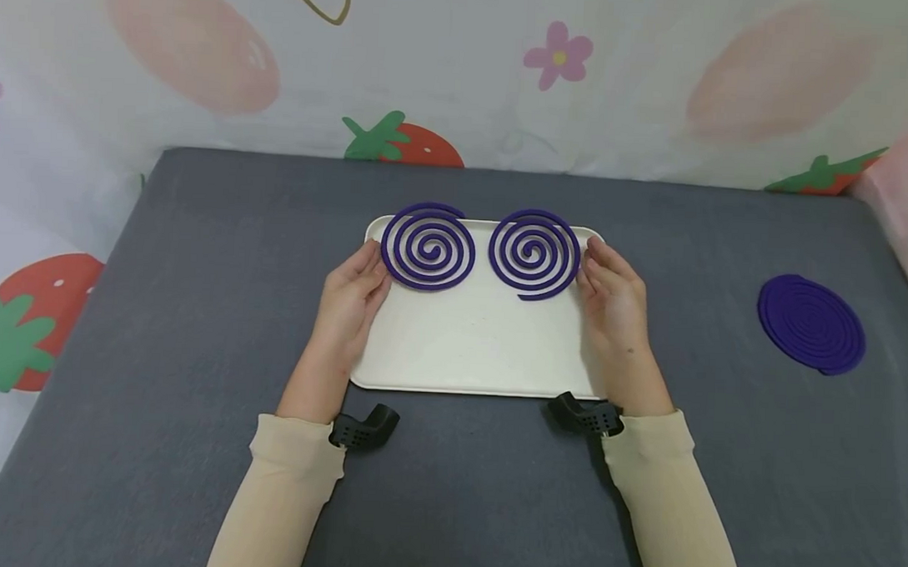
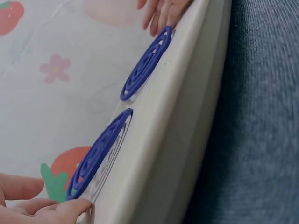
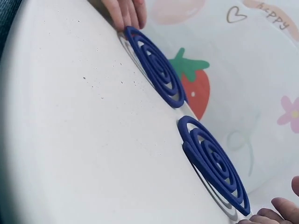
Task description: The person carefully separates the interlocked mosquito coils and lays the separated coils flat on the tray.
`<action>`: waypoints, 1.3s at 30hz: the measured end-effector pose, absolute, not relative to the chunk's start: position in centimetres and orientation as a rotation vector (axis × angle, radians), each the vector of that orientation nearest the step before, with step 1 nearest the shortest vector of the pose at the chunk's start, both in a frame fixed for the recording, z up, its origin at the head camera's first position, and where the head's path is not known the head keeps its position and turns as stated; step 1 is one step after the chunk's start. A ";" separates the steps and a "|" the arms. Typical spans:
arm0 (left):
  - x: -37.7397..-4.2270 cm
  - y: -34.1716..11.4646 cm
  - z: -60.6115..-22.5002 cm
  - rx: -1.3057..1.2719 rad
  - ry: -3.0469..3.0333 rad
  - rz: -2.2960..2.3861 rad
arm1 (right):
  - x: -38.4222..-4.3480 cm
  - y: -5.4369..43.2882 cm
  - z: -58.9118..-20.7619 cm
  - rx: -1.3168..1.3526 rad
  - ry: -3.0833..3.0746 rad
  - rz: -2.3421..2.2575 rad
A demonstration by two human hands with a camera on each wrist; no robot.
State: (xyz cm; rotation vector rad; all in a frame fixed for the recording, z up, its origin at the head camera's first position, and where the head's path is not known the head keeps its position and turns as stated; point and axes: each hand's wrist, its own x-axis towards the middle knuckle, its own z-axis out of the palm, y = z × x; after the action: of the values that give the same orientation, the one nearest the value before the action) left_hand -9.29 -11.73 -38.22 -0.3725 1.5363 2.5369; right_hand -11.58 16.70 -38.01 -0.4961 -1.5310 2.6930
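Two purple mosquito coils lie side by side across the far rim of a white rectangular tray (image 1: 482, 343): a left coil (image 1: 427, 278) and a right coil (image 1: 532, 284). My left hand (image 1: 348, 301) is at the tray's left edge, fingertips right at the left coil's outer ring; in the left wrist view its thumb stands apart from the coil. On the other side, my right hand (image 1: 614, 302) rests along the tray's right edge, with fingers close beside the right coil. In the right wrist view both coils cast shadows onto the tray.
A purple disc of tightly wound coils (image 1: 811, 324) lies on the grey cloth-covered table (image 1: 198, 308) to the right. Behind the table hangs a white curtain (image 1: 446, 75) printed with strawberries and flowers. Black wrist cameras sit on both wrists.
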 end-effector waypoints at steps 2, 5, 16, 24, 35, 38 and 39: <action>-9.2 -11.8 -38.2 -0.394 1.580 2.532 | -11.6 16.7 -38.0 -0.466 -1.572 2.658; -9.1 -11.7 -38.1 -0.427 1.653 2.532 | -11.5 16.7 -38.0 -0.445 -1.592 2.620; -9.0 -11.0 -38.0 -0.493 1.388 2.823 | -11.3 17.7 -37.3 -0.452 -1.602 2.535; -8.8 -9.8 -38.6 -0.416 1.350 2.761 | -10.0 21.4 -36.8 -0.370 -1.541 2.584; -8.4 -7.5 -38.8 -0.346 1.277 2.711 | -8.1 28.8 -36.9 -0.265 -1.396 2.710; -8.0 -5.9 -38.6 -0.306 1.295 2.646 | -7.4 30.4 -37.4 -0.250 -1.375 2.752; -7.8 -5.1 -38.5 -0.283 1.299 2.622 | -7.1 30.9 -37.6 -0.244 -1.371 2.765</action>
State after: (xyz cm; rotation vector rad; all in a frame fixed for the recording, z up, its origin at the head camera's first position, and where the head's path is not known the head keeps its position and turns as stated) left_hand -7.84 -5.14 -38.50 -0.2828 1.2986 2.6224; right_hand -7.12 30.94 -37.57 -0.2443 -1.3711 2.7654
